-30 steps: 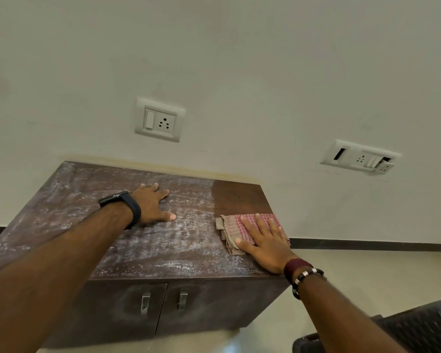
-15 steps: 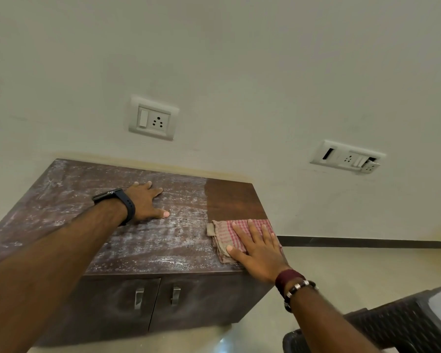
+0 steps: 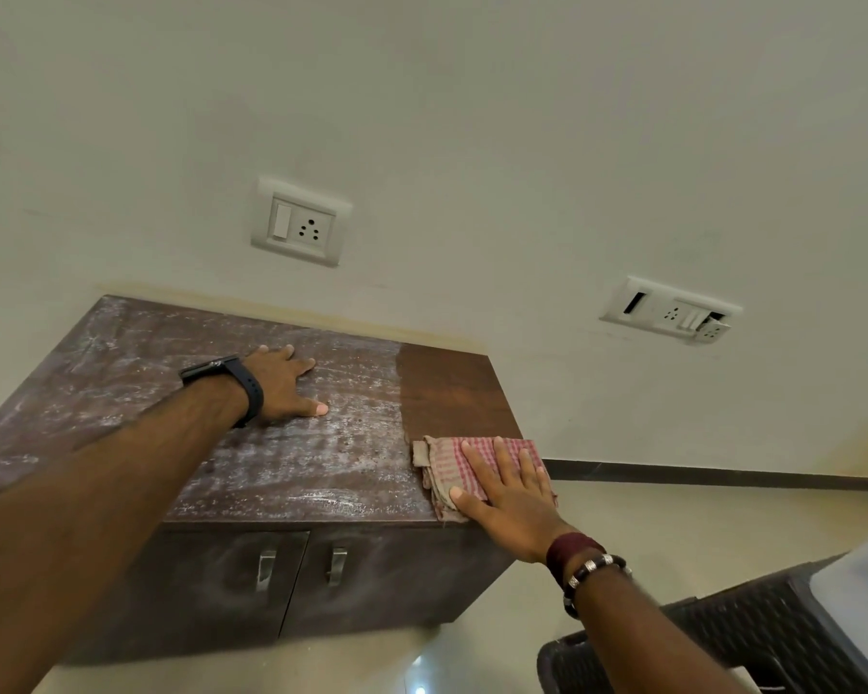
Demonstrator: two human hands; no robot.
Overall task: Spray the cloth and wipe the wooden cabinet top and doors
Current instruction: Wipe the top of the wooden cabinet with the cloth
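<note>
Checked cloth (image 3: 464,460) flat under right hand (image 3: 509,498), fingers straight, pressing at cabinet top's (image 3: 452,388) front right corner. Left hand (image 3: 284,385) spread flat, bracing on dusty part. Mid-wipe: 1 clean strip done. Next: sweep leftward, firm pressure; 2 doors (image 3: 221,588) untouched.

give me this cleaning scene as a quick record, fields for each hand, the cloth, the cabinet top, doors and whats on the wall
left hand: left hand rests flat on the dusty part of the top, watch on the wrist
right hand: right hand presses flat on the cloth, fingers straight
cloth: checked cloth, folded, at the top's front right corner
cabinet top: cabinet top mostly streaked with white dust; a clean dark strip along its right end
doors: two doors, closed, smudged, metal handles
wall: socket plate above the cabinet, second socket plate to the right
</note>
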